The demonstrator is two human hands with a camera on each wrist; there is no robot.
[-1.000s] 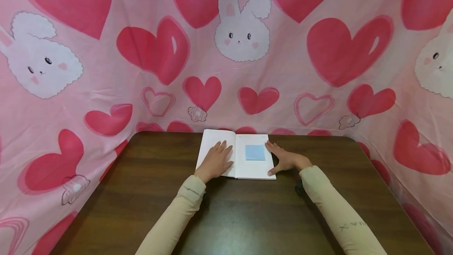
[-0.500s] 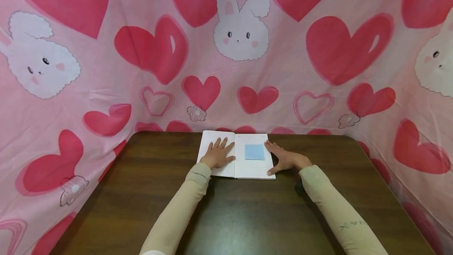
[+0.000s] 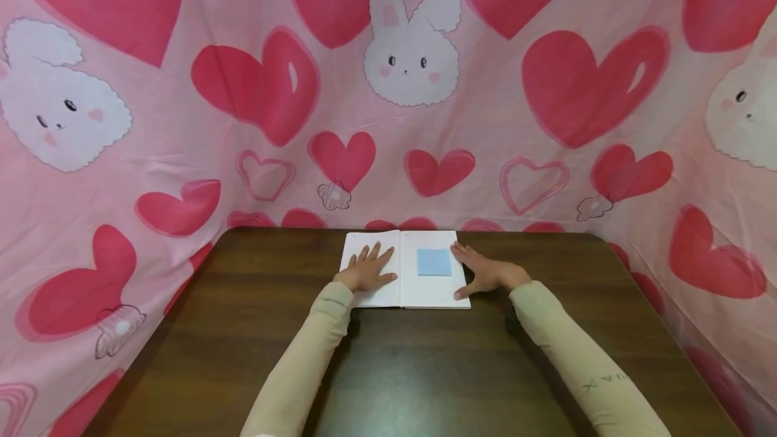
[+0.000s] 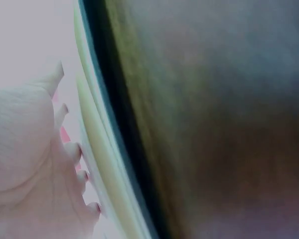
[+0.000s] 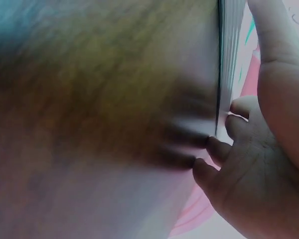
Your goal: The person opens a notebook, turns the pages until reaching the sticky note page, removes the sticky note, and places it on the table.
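An open notebook (image 3: 429,294) with lined white pages lies at the table's far side. On its right page sits a light blue square, likely a sticky note (image 3: 434,262). My left hand (image 3: 365,272) rests on the left page, fingers spread and thumb pointing to the fold. At the right edge my right hand (image 3: 488,271) touches the notebook, thumb on the lower corner and fingers higher up. In the left wrist view the palm (image 4: 20,149) faces the pages. The right wrist view has several fingertips (image 5: 204,172) down beside the notebook's page edges (image 5: 228,55).
A dark brown wooden table (image 3: 400,369) spreads out in front of and beside the notebook. Behind it and on both sides hangs a pink cloth (image 3: 340,100) printed with hearts and rabbits.
My left hand has slid over the left page, first up, then slightly back and left. The left page's far corner has come down flatter. The right hand has stayed at its edge.
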